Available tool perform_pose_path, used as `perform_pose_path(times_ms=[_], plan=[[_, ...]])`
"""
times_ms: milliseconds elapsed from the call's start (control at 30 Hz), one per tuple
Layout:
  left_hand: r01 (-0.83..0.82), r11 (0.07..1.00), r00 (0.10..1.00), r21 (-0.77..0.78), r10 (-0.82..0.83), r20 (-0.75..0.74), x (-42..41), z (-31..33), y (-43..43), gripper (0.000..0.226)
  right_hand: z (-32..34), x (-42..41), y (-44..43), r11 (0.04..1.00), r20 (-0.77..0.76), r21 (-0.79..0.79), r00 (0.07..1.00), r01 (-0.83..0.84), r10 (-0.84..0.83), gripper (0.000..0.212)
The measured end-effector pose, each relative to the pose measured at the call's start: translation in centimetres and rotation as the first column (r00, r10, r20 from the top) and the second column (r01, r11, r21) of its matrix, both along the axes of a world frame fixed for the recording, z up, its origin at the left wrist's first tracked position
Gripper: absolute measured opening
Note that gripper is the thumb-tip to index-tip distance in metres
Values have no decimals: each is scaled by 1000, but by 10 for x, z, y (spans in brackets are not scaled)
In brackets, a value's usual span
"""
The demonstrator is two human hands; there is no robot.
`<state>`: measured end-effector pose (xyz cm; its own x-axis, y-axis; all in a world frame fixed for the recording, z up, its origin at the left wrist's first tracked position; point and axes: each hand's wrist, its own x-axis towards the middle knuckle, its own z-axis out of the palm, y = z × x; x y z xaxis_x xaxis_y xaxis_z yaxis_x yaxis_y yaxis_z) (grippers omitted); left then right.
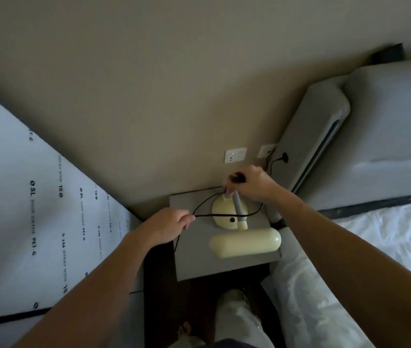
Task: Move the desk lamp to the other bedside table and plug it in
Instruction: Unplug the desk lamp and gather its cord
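A cream desk lamp with a round base, grey flexible neck and long oval head stands on the grey bedside table against the wall. My right hand holds the lamp's black plug above the table's back edge, a little below the white wall socket. My left hand pinches the black cord, which runs across the lamp base and loops back toward the plug.
A second wall plate has another black cable plugged in beside the grey padded headboard. The bed with white sheets lies at right. A printed plastic sheet covers the left side. My leg and foot stand on dark floor below.
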<state>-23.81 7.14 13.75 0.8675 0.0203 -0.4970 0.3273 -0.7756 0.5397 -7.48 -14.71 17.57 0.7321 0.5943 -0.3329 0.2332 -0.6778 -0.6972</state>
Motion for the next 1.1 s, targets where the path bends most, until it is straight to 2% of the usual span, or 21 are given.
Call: perform_pose_path(times_ms=[67, 133, 167, 200, 267, 333, 433, 500, 600, 633, 733, 867, 967, 1033, 1100], plan=[[27, 999, 992, -37, -23, 123, -4, 18, -7, 38, 9, -35, 19, 987, -17, -40, 988, -153, 152, 26], [64, 997, 977, -45, -53, 208, -14, 33, -7, 34, 19, -71, 30, 975, -95, -14, 971, -223, 221, 28], [77, 996, 970, -42, -65, 232, -21, 38, -4, 32, 25, -88, 32, 977, -192, 44, 958, -209, 213, 25], [76, 996, 967, -50, -61, 249, -26, 42, -1, 31, 33, -99, 31, 978, -289, 109, 936, -178, 202, 32], [64, 996, 958, -68, -42, 284, -35, 44, 9, 29, 42, -111, 22, 973, -361, 182, 910, -143, 202, 45], [83, 996, 958, -20, -74, 278, -51, 42, 21, 33, 50, -114, 2, 970, -350, 204, 916, -132, 199, 37], [71, 997, 976, 32, -76, 204, -80, 32, 40, 44, 72, -103, -37, 964, -351, 259, 935, 56, 40, 29], [40, 999, 977, 5, -40, 211, -89, 34, 39, 45, 91, -98, -47, 956, -269, 274, 963, 107, -31, 29], [88, 995, 942, -53, -65, 329, -73, 59, 9, 34, 106, -110, -19, 987, -42, 138, 996, -78, 85, 22], [103, 992, 922, -70, -68, 382, -66, 71, -1, 31, 106, -118, -8, 987, -24, 80, 989, -142, 144, 22], [107, 992, 890, -67, -66, 451, -55, 94, -11, 24, 110, -141, 6, 958, -113, -34, 954, -283, 278, 37], [136, 990, 906, -46, -106, 410, -64, 92, -13, 30, 122, -146, -7, 951, -272, 96, 911, -295, 310, 33], [119, 993, 958, 2, -115, 264, -81, 52, 1, 28, 115, -143, -38, 964, -365, 168, 895, -208, 257, 31], [49, 999, 994, 13, -50, 99, -107, 14, 22, 27, 98, -140, -79, 989, -474, 103, 870, -103, 139, 28], [11, 999, 996, 46, -7, -84, -141, -19, 41, 28, 80, -139, -129, 987, -478, -124, 878, -103, 32, 22]])
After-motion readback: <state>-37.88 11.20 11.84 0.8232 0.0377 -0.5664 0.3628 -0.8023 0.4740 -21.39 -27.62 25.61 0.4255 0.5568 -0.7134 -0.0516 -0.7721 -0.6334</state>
